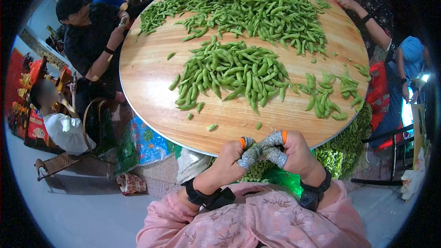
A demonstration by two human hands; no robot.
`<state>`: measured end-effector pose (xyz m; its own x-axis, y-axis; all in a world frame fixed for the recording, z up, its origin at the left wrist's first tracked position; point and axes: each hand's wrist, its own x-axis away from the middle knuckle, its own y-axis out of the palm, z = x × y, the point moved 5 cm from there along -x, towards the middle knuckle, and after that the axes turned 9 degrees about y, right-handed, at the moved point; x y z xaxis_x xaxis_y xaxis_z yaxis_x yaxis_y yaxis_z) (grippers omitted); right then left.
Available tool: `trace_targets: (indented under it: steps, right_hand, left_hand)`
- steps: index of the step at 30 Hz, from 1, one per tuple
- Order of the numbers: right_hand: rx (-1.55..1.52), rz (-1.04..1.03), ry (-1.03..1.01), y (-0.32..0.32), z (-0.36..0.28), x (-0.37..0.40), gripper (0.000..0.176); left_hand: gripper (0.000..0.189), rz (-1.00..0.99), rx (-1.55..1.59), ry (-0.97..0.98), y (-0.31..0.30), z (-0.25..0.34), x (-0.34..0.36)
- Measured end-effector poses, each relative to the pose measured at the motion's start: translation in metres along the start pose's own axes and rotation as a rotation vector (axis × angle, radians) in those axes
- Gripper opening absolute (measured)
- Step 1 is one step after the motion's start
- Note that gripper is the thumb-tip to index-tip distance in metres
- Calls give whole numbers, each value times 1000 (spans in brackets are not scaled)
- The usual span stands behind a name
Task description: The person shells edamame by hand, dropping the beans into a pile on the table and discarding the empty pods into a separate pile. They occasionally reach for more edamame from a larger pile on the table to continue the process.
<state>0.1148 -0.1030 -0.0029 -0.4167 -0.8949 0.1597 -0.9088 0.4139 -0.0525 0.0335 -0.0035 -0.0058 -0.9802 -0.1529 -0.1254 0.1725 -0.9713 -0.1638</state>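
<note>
My left hand (236, 158) and my right hand (291, 154) meet at the near edge of the round wooden table (161, 128). Both are closed, with thumbs and fingers pinched together in grey finger covers with orange bands. Whatever lies between the fingertips is too small and covered to make out. Just below them, shelled green beans (257, 172) show beside a shiny green surface (285, 181). In front of my hands a pile of edamame pods (234, 71) rests on the table. A few loose pods (212, 127) lie nearer to me.
A much bigger heap of pods (257, 4) covers the table's far side, and a small cluster (324, 96) sits at the right. Green husks (342, 156) are piled below the right edge. People sit at the left and right, near a wicker chair (69, 158).
</note>
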Motion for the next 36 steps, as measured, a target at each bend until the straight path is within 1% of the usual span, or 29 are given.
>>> trace_targets:
  steps: [3, 5, 6, 8, 9, 10, 11, 12, 13, 14, 15, 16, 17, 18, 19, 20, 21, 22, 23, 25, 26, 27, 29, 30, 32, 33, 34, 35, 36]
  right_hand:
    - [67, 18, -22, 2, -3, 0, 12]
    - [287, 58, -187, 4, -13, 0, 14]
    - [288, 60, -188, 5, -12, 0, 14]
    - [300, 117, -213, 6, -10, 0, 15]
    - [303, 122, -213, 7, -11, -1, 15]
    - [297, 198, -209, 4, -11, -1, 15]
    - [289, 272, -203, 2, -11, 0, 16]
    - [289, 275, -200, -2, -11, 0, 16]
    - [183, 366, -133, -16, -8, 0, 18]
    - [77, 457, -67, -32, -4, 0, 19]
    - [168, 575, -99, -51, -5, -1, 21]
    - [259, 692, -128, -71, -4, 1, 23]
    - [260, 694, -124, -85, -4, 6, 23]
    - [417, 777, -81, -99, -6, 13, 22]
    - [575, 855, -37, -106, -8, 17, 22]
    - [576, 852, -36, -105, -5, 19, 22]
    - [555, 739, -38, -98, 0, 20, 21]
    - [533, 629, -39, -91, 6, 23, 20]
    - [532, 631, -38, -84, 9, 25, 20]
    - [812, 508, -63, -52, 11, 19, 18]
    - [809, 498, -69, -43, 10, 18, 18]
    - [866, 416, -123, -30, 8, 15, 22]
    - [932, 252, -251, -9, 3, 11, 27]
    - [930, 244, -261, -8, 2, 10, 27]
    - [884, -56, -248, 3, 4, 9, 16]
    - [882, -66, -257, 4, 2, 8, 16]
    - [782, -78, -200, 3, 1, 6, 16]
    - [682, -88, -142, 2, 1, 3, 15]
    - [683, -94, -147, 3, -1, -1, 15]
  left_hand:
    - [15, 47, -61, -31, 0, -7, 2]
    - [12, 66, -54, -40, 0, -8, 4]
    - [9, 81, -47, -49, 0, -9, 4]
    - [11, 108, -81, -29, 0, -17, 6]
    - [16, 139, -112, -13, -1, -18, 6]
    - [16, 135, -111, -10, 0, -18, 4]
    - [20, 193, -194, 67, -3, -10, 3]
    - [23, 252, -276, 142, -5, -4, 3]
    - [23, 250, -274, 141, -10, -5, 4]
    - [26, 278, -376, 177, -23, -4, 6]
    - [28, 303, -478, 212, -35, -2, 9]
    - [27, 333, -538, 138, -47, 0, 10]
    - [26, 372, -629, 166, -60, -8, 11]
    - [25, 415, -722, 194, -68, -12, 8]
    - [25, 417, -722, 192, -70, -15, 8]
    - [25, 397, -866, 160, -70, -16, 6]
    - [25, 372, -1009, 128, -69, -16, 5]
    - [25, 369, -1008, 128, -64, -16, 5]
    - [28, 306, -1006, 144, -53, -17, 3]
    - [38, 178, -983, 202, -31, -22, 3]
    - [43, 124, -952, 230, -18, -20, 5]
    - [45, 89, -915, 286, -6, -26, 8]
    - [46, 56, -823, 428, 9, -5, 12]
    - [48, 32, -743, 500, 11, 0, 14]
    - [46, 38, -722, 541, 5, 10, 18]
    - [45, 33, -691, 585, 2, 14, 21]
    - [45, 41, -698, 581, -6, 13, 24]
    - [43, 145, -754, 573, -19, 12, 27]
    - [40, 249, -807, 566, -32, 11, 29]
